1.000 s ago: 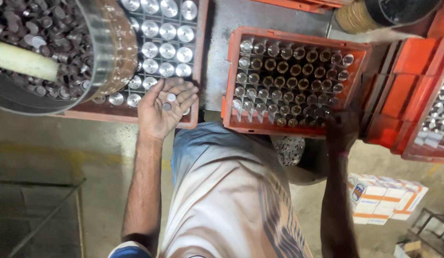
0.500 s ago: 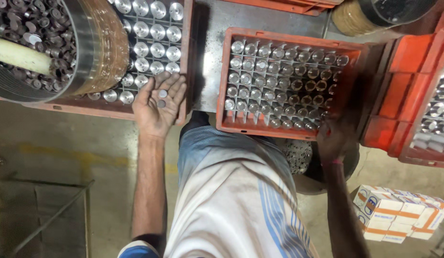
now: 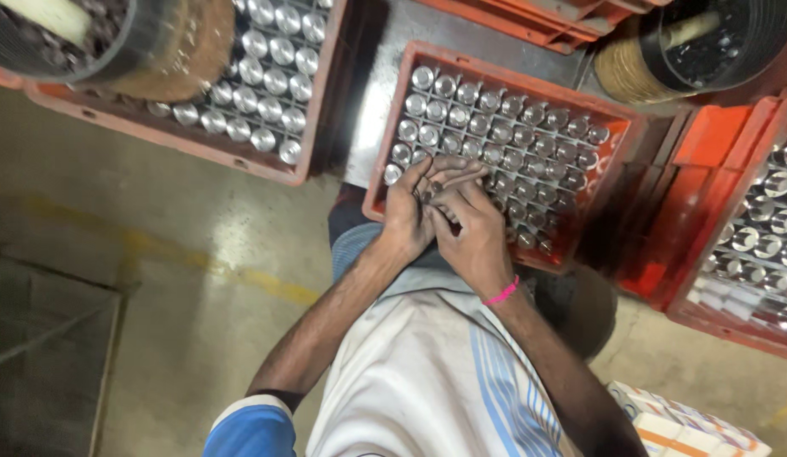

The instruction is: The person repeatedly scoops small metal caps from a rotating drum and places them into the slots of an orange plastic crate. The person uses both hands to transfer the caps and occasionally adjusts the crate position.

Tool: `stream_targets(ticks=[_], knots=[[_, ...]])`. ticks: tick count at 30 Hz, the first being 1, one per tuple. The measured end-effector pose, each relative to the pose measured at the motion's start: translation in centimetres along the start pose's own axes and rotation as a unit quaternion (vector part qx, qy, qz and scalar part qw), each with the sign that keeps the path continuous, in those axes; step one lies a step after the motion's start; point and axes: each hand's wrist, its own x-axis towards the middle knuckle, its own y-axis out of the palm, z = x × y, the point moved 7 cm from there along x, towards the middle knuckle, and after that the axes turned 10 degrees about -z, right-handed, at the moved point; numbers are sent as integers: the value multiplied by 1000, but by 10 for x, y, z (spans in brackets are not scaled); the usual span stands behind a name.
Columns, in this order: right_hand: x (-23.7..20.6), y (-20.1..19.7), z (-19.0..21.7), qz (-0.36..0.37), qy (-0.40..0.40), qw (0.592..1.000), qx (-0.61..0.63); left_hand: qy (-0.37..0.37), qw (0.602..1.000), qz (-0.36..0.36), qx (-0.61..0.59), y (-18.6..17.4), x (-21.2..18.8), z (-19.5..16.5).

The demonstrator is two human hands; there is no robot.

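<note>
small metal pieces [image 3: 429, 193] | cupped in left hand [image 3: 410, 211], right hand [image 3: 470, 233] fingers pinching at them | over near edge of orange crate [image 3: 385, 182] | pick singly, keep left palm level

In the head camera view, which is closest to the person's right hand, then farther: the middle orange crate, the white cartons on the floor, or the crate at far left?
From the right hand:
1. Middle orange crate, directly under it.
2. White cartons, lower right on the floor.
3. Far-left crate, upper left.
</note>
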Motion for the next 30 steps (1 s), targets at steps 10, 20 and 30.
stream_targets(ticks=[10, 20, 30], knots=[[-13, -3, -14, 16, 47, 998, 42, 49, 994, -70, 70, -10, -8, 24], [-47, -11, -65, 15, 128, 986, 104, -11, 986, -159, 49, -56, -8, 37], [-138, -56, -220, -25, 237, 969, -68, 109, 751, -70, 647, -77, 21, 41]])
